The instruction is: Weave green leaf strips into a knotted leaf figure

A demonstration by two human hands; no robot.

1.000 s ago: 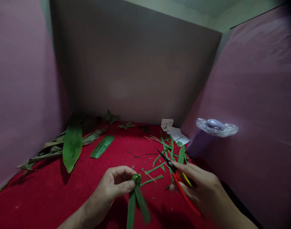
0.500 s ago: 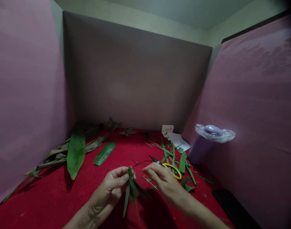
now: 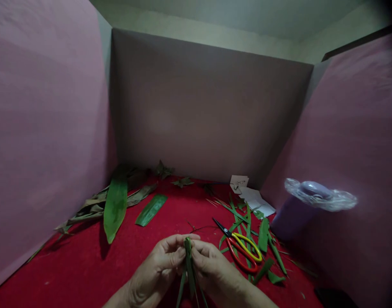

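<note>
Between my two hands is a small bundle of folded green leaf strips (image 3: pixel 189 267), its knotted top up and loose strip ends hanging down. My left hand (image 3: pixel 162 261) pinches it from the left with thumb and fingers. From the right, my right hand (image 3: pixel 212 261) grips the same top part, thumb against the leaf. The fingertips behind the bundle are partly hidden. Just right of my right hand lie scissors (image 3: pixel 239 246) with black blades and one yellow and one red handle, resting among cut leaf strips (image 3: pixel 263 235).
On the red cloth (image 3: pixel 87 265), a broad green leaf (image 3: pixel 115 209) lies over dried leaves (image 3: pixel 90 209) at left, near a cut leaf piece (image 3: pixel 151 209). White paper (image 3: pixel 255 201) and a purple container (image 3: pixel 292 216) topped with clear plastic stand at right. Pink panels (image 3: pixel 48 128) enclose the sides.
My right hand has come left and closed on the leaf bundle beside my left hand, uncovering the red scissor handle. The whole view has shifted slightly.
</note>
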